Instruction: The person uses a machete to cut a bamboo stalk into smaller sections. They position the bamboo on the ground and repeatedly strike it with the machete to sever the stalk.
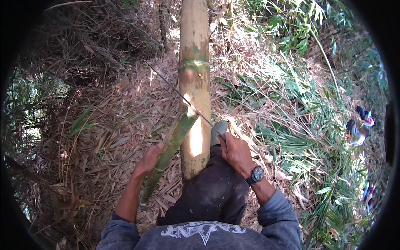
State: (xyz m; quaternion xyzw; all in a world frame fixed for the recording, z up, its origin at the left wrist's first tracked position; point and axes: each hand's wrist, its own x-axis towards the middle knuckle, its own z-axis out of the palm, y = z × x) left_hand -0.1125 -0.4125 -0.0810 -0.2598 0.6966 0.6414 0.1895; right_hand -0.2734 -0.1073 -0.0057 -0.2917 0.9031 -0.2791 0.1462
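A thick yellowish bamboo culm (194,39) runs from the far edge down the middle to my leg. My left hand (151,159) is closed around a green bamboo length (171,146), held tilted, its upper end at the thick culm and its lower end near the ground. In my right hand (236,153) is the grip of a long, thin, dark machete (164,81). Its blade, seen nearly edge-on, crosses the thick culm and the green length's upper end, pointing far left. Whether the blade touches or sits in the bamboo I cannot tell.
My bent leg (206,187) and grey-green boot (218,132) are beside the culm's near end. Dry leaves (112,137) cover the ground. Cut green foliage (279,121) lies to the right, dry brush (100,37) at far left. People (359,131) are at the right edge.
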